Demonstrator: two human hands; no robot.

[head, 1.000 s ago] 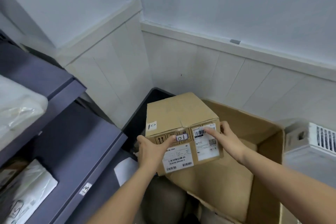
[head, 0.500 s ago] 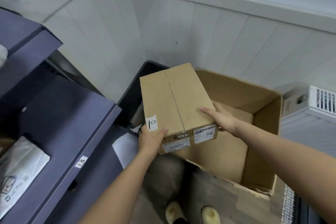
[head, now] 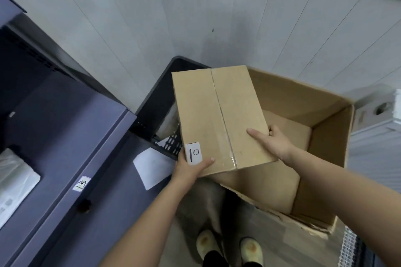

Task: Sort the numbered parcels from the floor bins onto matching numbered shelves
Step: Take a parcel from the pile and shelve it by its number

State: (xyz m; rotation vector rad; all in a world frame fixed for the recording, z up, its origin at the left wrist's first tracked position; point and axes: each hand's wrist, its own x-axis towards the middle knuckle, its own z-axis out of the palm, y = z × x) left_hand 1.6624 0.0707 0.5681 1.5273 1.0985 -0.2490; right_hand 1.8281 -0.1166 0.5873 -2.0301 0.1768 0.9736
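From the head view, one plain brown cardboard parcel (head: 219,115), rectangular with a clear-taped centre seam and a white tag (head: 193,153) handwritten "10", is held in the air above two floor bins: a dark slotted plastic crate (head: 160,102) and a big open cardboard box (head: 321,136). The left hand (head: 188,168) grasps its near-left corner; the right hand (head: 273,142) clasps its right edge, fingers curled under. A smooth grey-blue metal shelf (head: 71,136) carries one small "3" sticker (head: 81,183).

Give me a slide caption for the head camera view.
Both hands hold a cardboard parcel marked 10.
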